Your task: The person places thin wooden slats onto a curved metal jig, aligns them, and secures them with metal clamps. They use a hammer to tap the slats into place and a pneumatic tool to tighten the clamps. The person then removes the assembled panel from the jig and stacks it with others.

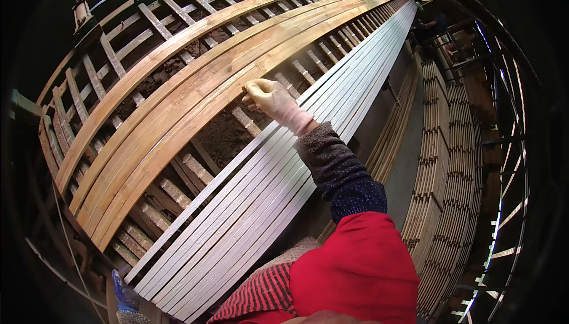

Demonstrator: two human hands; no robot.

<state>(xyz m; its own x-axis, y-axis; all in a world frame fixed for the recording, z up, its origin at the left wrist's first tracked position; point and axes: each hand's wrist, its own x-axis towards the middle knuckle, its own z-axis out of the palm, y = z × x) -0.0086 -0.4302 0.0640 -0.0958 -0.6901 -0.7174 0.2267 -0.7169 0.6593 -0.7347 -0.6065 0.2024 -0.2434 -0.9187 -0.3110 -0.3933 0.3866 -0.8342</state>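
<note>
My right hand [269, 100], in a pale glove, is closed with its fingertips curled under, over the near edge of a bare wooden board [195, 107]. Whatever those fingers hold, if anything, is hidden. Below the wrist runs a row of long, narrow white-faced strips [237, 223], lying side by side; the outermost one is slightly apart from the others. At the lower left, my left hand [123, 291] shows only in part, in a blue glove beside the strips' near end. Its fingers are too unclear to read.
Slatted bars [192, 167] with gaps between them carry the boards and strips. A separate wooden board [142, 69] lies beyond the group. To the right stand long stacks of wooden strips [430, 170], and more loose strips [394, 134] lie beside the white row.
</note>
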